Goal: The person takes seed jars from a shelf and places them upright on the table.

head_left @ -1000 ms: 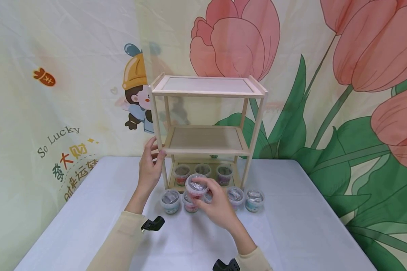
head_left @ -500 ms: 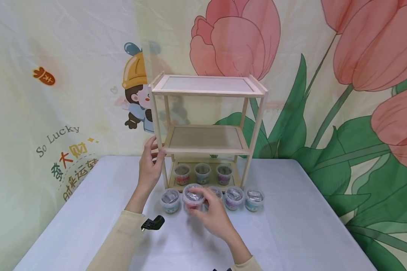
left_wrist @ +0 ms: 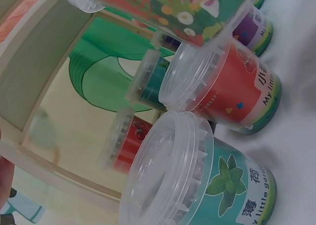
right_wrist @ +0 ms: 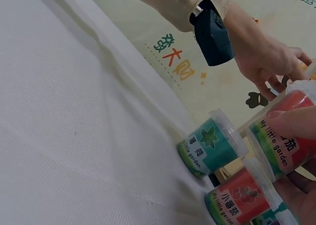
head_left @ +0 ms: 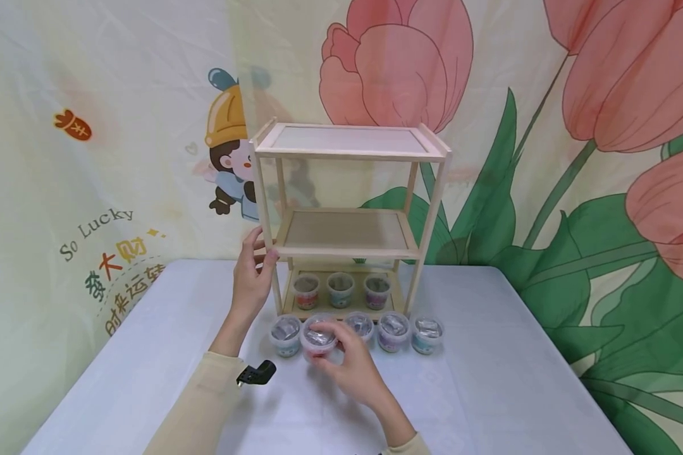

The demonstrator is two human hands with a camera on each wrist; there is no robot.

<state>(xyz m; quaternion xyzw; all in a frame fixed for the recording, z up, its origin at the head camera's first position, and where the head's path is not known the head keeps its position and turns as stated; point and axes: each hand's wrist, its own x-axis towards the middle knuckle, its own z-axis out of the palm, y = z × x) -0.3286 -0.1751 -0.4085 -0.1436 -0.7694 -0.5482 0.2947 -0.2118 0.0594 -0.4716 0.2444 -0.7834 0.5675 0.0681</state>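
Head view, left hand: I am watching my left hand [head_left: 252, 278] gripping the front left post of the wooden shelf rack [head_left: 350, 215], fingers and thumb curling round the post at the height of the middle shelf.
Head view, right hand: my right hand [head_left: 350, 363] is holding a red-labelled cup [head_left: 317, 339] by its side, fingers bending round it (the clear lid is facing up); the cup is sitting low, at the white table [head_left: 489, 392], in the front row.
Head view, row: the held cup is sitting just beside a teal cup [head_left: 285, 335] on its left, and three more cups are standing to its right; three further cups are standing on the rack's bottom shelf.
Left wrist view, cups: I am seeing the teal mint cup [left_wrist: 197, 185] closest, a red cup [left_wrist: 232, 94] just behind it, and the held cup [left_wrist: 163, 5] tilting across the top edge; the hand itself is barely showing here, so I cannot tell its grip from this view.
Right wrist view, grip: my fingertips [right_wrist: 294, 121] are pressing the held cup's [right_wrist: 281, 141] label; another red cup [right_wrist: 242, 200] is lying below it and the teal cup [right_wrist: 210, 146] is standing apart to the left.
Right wrist view, other hand: my left hand [right_wrist: 266, 62] is closing on the rack post.
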